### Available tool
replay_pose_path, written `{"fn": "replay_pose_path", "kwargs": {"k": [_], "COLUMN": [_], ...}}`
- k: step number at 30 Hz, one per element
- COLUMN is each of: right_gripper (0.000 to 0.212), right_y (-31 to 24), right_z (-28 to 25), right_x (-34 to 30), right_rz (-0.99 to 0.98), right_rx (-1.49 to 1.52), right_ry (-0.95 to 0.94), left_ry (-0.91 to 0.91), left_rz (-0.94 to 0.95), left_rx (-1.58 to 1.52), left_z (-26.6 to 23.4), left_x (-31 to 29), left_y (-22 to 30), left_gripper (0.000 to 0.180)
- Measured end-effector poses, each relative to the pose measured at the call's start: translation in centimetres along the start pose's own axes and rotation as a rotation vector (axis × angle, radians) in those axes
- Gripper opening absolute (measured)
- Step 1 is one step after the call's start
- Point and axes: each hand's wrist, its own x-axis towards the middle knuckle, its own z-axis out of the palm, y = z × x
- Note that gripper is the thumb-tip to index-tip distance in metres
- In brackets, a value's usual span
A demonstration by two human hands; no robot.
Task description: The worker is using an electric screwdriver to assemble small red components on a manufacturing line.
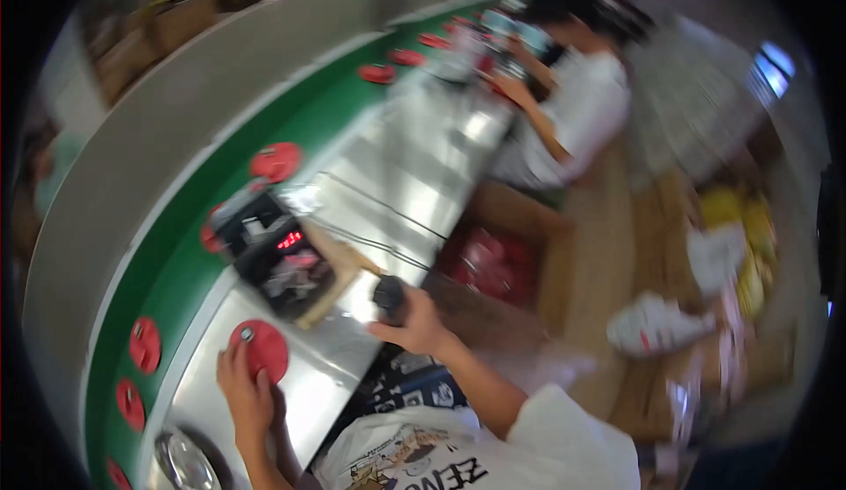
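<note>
My left hand [245,395] is at the near edge of a round red disc [269,355] lying on the metal table, its fingers and thumb around the rim. A small shiny metal piece sits on the disc near my fingertips. To the right, my right hand [420,324] is closed around a black hand-held tool [389,299] with a thin yellowish part pointing up and left; motion blur hides its exact kind. Beyond both hands stands a black box-shaped device [284,259] with a lit red display, on a tan board.
A green conveyor belt [189,303] carrying several red discs runs along the left behind a low wall. A shiny metal dish [185,460] is at the near left. Dark cables [388,201] cross the metal table. Another person [564,111] works farther along; cardboard boxes and bags are at right.
</note>
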Motion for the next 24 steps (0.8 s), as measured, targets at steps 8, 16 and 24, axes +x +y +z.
{"fn": "replay_pose_path", "kwargs": {"k": [8,16,24], "right_gripper": [0.035,0.037,0.036], "right_y": [-1.0,-0.2,-0.6], "right_z": [-2.3,-3.8,-4.4], "right_x": [-2.2,-1.0,-0.4], "right_rz": [0.011,0.023,0.050], "right_rx": [-0.009,0.025,0.004], "right_ry": [0.114,0.060,0.099], "left_ry": [0.114,0.205,0.105], "left_rz": [0.013,-0.066,-0.118], "left_rx": [-0.267,-0.084,-0.219], "left_z": [1.5,3.9,3.3], "left_x": [4.3,5.4,5.1], "left_y": [3.7,1.3,3.1], "left_gripper": [0.049,0.029,0.023]}}
